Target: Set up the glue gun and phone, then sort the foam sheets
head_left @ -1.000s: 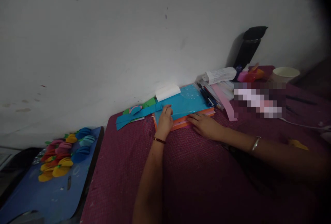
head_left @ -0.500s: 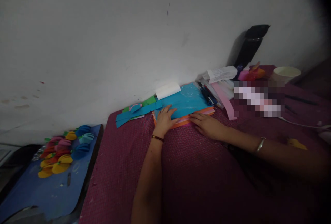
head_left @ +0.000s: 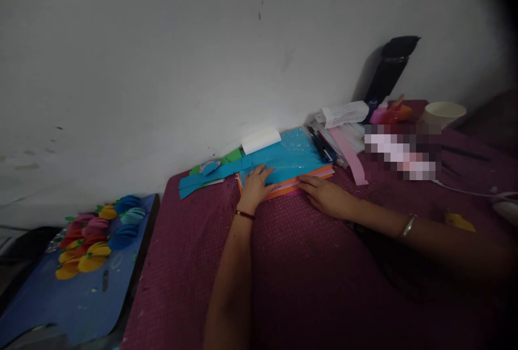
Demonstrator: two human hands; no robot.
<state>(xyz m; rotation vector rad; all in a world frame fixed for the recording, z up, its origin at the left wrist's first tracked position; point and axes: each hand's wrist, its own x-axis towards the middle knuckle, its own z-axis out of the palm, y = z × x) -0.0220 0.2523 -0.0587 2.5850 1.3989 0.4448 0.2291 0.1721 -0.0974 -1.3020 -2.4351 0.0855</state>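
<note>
A stack of coloured paper (head_left: 291, 153) lies near the wall, blue on top with orange and pink edges showing at the front. Clear plastic glints over the blue sheet. My left hand (head_left: 256, 187) rests on the stack's front left part, fingers spread. Along the front edge, my right hand (head_left: 326, 194) lies with its fingers stretched out, touching the paper's rim. Blue paper strips (head_left: 214, 173) and a folded white paper (head_left: 261, 141) sit at the stack's left and back. Pens (head_left: 321, 145) and a pink strip (head_left: 348, 156) are at its right.
Paper flowers or fruit shapes (head_left: 97, 237) in several colours lie on a blue board (head_left: 76, 304) at left. A black bottle (head_left: 388, 72) stands by the wall, near a pale cup (head_left: 444, 115). A yellow piece (head_left: 460, 222) lies at right on the maroon tabletop (head_left: 194, 263).
The whole view has shifted slightly. Both hands stay at the paper stack in nearly the same pose, and nothing has been picked up or let go.
</note>
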